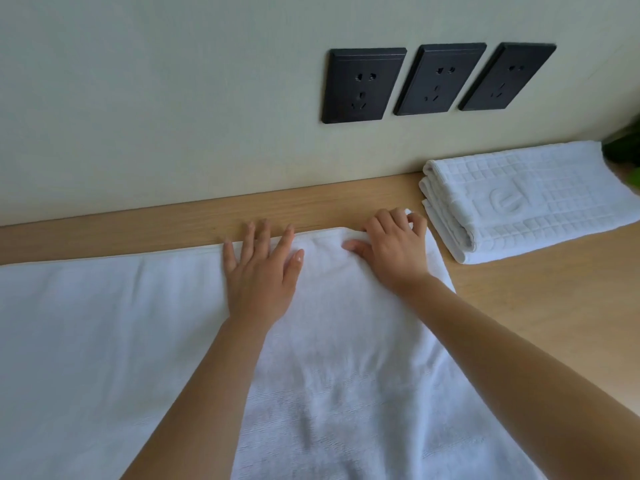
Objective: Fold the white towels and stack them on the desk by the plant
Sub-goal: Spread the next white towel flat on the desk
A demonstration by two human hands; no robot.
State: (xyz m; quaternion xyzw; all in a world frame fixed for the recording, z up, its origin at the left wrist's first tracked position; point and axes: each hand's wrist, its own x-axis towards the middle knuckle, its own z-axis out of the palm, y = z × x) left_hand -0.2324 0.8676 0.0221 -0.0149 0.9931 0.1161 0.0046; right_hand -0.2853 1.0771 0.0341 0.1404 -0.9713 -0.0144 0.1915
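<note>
- spread towel (104, 323): lies flat on the desk (554, 306), its far edge near the wall. soft, light, limp cloth; judged to sag and wrinkle if lifted at a single point.
- left grip (259, 275): flat, fingers straight and spread, pressing the spread towel down just short of its far edge.
- right grip (394, 247): fingers curled round the far right corner of the spread towel, holding it. corners and hems are judged the best holds, two at a time.
- folded towels (526, 202): stacked further right, apart from the spread towel, beside the plant (623, 147). the soft pile could shift if nudged.
</note>
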